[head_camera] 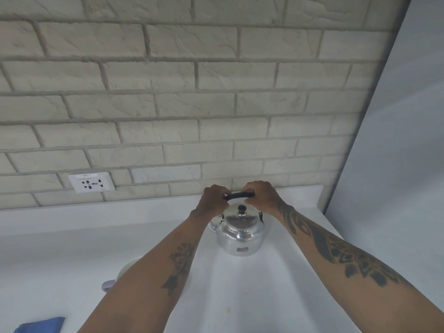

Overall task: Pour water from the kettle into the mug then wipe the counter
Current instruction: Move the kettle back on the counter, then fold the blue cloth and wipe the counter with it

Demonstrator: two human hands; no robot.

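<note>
A shiny metal kettle with a black lid knob stands on the white counter near the back wall. Its black handle arches over the lid. My left hand grips the handle's left end and my right hand grips its right end. The spout points left, mostly hidden behind my left wrist. A pale mug with a lilac handle sits left of my left forearm, which hides most of it. A blue cloth lies at the bottom left edge.
A brick-pattern wall runs along the back of the counter, with a white socket plate at the left. A plain grey side wall closes the counter on the right.
</note>
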